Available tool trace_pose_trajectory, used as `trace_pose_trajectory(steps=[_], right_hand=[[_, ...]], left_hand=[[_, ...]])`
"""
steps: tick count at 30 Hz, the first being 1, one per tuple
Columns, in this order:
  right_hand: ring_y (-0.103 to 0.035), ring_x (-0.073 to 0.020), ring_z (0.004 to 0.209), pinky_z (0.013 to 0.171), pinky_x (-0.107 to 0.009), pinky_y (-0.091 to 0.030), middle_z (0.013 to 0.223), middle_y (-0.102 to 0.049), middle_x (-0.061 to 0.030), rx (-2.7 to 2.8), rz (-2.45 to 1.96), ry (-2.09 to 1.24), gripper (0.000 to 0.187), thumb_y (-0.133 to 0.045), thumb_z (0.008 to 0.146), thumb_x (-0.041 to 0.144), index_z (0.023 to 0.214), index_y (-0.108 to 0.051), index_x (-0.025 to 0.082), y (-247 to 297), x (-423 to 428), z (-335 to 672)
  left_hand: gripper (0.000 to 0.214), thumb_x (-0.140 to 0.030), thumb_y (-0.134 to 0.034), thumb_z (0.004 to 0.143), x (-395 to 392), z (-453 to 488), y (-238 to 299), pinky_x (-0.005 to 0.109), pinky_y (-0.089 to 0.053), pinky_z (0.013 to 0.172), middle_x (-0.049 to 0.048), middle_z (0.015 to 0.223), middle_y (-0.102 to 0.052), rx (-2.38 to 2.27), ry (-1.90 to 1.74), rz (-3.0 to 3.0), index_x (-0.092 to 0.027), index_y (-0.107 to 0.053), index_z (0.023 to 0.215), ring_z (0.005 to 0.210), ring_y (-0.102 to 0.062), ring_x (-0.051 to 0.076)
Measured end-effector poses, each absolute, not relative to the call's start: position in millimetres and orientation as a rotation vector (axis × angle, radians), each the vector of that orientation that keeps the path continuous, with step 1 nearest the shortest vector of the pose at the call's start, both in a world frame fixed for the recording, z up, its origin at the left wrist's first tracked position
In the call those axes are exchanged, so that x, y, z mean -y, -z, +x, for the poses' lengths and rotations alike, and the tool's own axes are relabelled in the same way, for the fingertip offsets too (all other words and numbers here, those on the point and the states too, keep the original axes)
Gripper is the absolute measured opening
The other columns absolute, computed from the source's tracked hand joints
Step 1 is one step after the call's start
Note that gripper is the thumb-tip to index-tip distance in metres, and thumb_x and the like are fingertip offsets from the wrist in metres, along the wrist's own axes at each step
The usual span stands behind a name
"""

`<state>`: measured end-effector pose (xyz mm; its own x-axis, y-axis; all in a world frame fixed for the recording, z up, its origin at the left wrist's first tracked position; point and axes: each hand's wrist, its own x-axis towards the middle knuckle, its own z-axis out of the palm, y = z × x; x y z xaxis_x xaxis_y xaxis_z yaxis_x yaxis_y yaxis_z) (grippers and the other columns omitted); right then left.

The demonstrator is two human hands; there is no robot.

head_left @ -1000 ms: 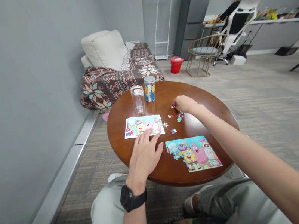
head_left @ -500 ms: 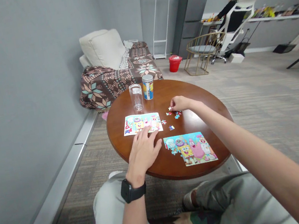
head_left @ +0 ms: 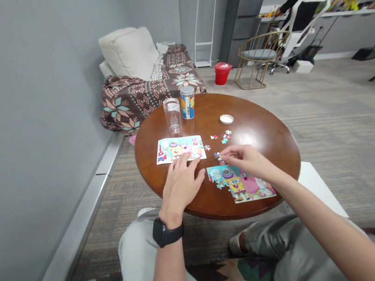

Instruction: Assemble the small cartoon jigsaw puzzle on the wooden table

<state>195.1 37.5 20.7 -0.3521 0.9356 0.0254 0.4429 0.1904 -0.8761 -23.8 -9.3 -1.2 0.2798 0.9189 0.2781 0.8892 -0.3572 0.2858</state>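
Over the puzzle (head_left: 236, 186), the right hand (head_left: 249, 159) pinches a piece (head_left: 221, 158) just past the far edge. The left hand (head_left: 181, 182) lies spread onto the sheet (head_left: 175, 150).

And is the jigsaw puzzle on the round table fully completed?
No, the jigsaw puzzle has a gap at its lower left, and loose pieces lie beyond it.

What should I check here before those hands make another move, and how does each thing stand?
1. Picture sheet fully visible: not ok; the left hand's fingers overlap its near edge.
2. Right hand gripping a piece: cannot tell; its fingertips are right by one.
3. Puzzle complete: not ok; its near-left corner is missing.
4. Loose pieces in view: ok; several lie beyond the puzzle.
5. Glass upright, apart from both hands: ok.
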Motion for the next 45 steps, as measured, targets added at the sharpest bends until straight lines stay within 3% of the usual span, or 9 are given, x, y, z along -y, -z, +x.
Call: trace_pose_trajectory(steps=[11, 16, 21, 29, 34, 45], right_hand=[[-0.071, -0.0198, 0.069, 0.062, -0.03, -0.056, 0.08, -0.077, -0.0079, 1.664, -1.263, -1.246, 0.037, -0.067, 0.08, 0.051, 0.092, -0.073, 0.016, -0.6, -7.4, 196.6], [-0.07, -0.0199, 0.069, 0.059, -0.029, -0.054, 0.08, -0.077, -0.0072, 1.671, -1.229, -1.281, 0.035, -0.066, 0.082, 0.049, 0.095, -0.071, 0.017, -2.2, -6.5, 197.1], [-0.069, -0.0193, 0.067, 0.059, -0.028, -0.052, 0.074, -0.074, -0.0058, 1.667, -1.184, -1.25, 0.032, -0.068, 0.08, 0.049, 0.085, -0.067, 0.018, -1.2, -7.1, 197.0], [-0.059, -0.0146, 0.063, 0.057, -0.026, -0.044, 0.075, -0.07, -0.0033, 1.869, -1.208, -1.062, 0.026, -0.064, 0.083, 0.044, 0.078, -0.065, 0.019, -7.6, -6.2, 197.2], [-0.058, -0.0146, 0.065, 0.059, -0.026, -0.043, 0.073, -0.067, -0.0013, 1.88, -1.223, -1.021, 0.022, -0.061, 0.086, 0.041, 0.084, -0.065, 0.019, -8.5, -6.0, 196.6], [-0.057, -0.0141, 0.066, 0.06, -0.025, -0.041, 0.072, -0.065, -0.0009, 1.907, -1.199, -1.003, 0.017, -0.059, 0.087, 0.034, 0.083, -0.065, 0.018, -4.3, -8.4, 196.8]], left_hand=[[0.025, -0.023, -0.048, 0.095, 11.1, -20.4, -7.4, 0.047, -0.031, 0.118, 0.0077, 0.127, -0.064, -1.593, -0.825, 2.467, -0.02, -0.066, 0.112, 0.125, -0.055, 0.022], [0.015, -0.023, -0.054, 0.093, 13.1, -9.7, -11.8, 0.04, -0.048, 0.098, 0.0056, 0.1, -0.071, -1.453, -0.879, 2.338, -0.019, -0.068, 0.096, 0.098, -0.064, 0.02], [0.013, -0.032, -0.065, 0.088, 17.2, 6.9, -12.1, 0.03, -0.049, 0.076, 0.0021, 0.082, -0.068, -1.438, -0.917, 2.041, -0.019, -0.067, 0.087, 0.078, -0.062, 0.016], [0.011, -0.027, -0.062, 0.089, 17.9, 12.2, -13.1, 0.024, -0.047, 0.067, -0.0001, 0.079, -0.069, -1.339, -0.996, 1.749, -0.018, -0.069, 0.088, 0.072, -0.061, 0.013], [0.013, -0.025, -0.061, 0.089, 17.1, -2.1, -17.0, 0.024, -0.047, 0.068, 0.0024, 0.086, -0.071, -1.312, -0.947, 1.731, -0.017, -0.072, 0.09, 0.075, -0.063, 0.014], [0.009, -0.02, -0.065, 0.085, 21.3, -9.9, -17.6, 0.025, -0.045, 0.071, 0.0004, 0.08, -0.071, -1.387, -0.766, 1.852, -0.019, -0.074, 0.084, 0.075, -0.061, 0.014]])
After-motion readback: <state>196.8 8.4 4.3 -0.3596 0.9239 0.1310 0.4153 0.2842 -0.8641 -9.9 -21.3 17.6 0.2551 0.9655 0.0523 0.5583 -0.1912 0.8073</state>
